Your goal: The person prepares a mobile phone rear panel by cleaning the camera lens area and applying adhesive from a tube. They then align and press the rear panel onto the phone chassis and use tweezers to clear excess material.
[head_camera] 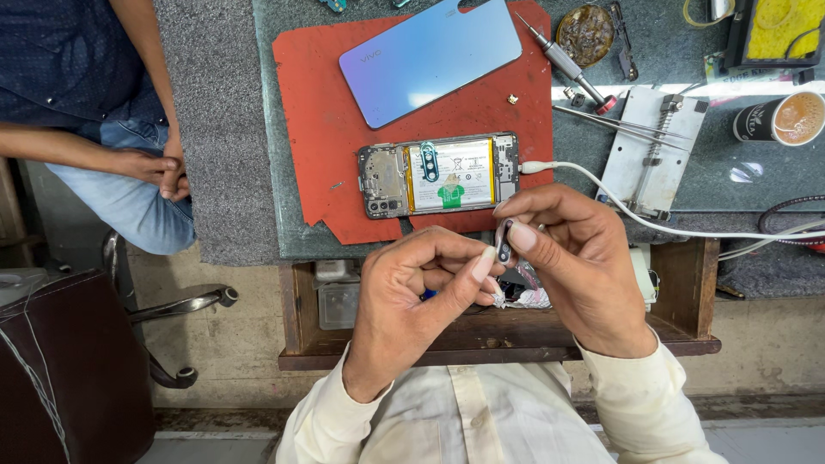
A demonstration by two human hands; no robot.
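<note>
The small dark lens piece [504, 241] sat pinched between both hands, just off the desk's [636, 51] near edge, above an open drawer [683, 283]. The right hand [576, 258] curled in from the right, thumb and forefinger closed on the piece. The left hand [421, 288] came up from below, fingers bent, thumb tip pressed against it. Just beyond lay the opened phone [438, 174] on a red mat [326, 129], a white cable [619, 206] plugged in, its back cover [430, 58] farther up.
</note>
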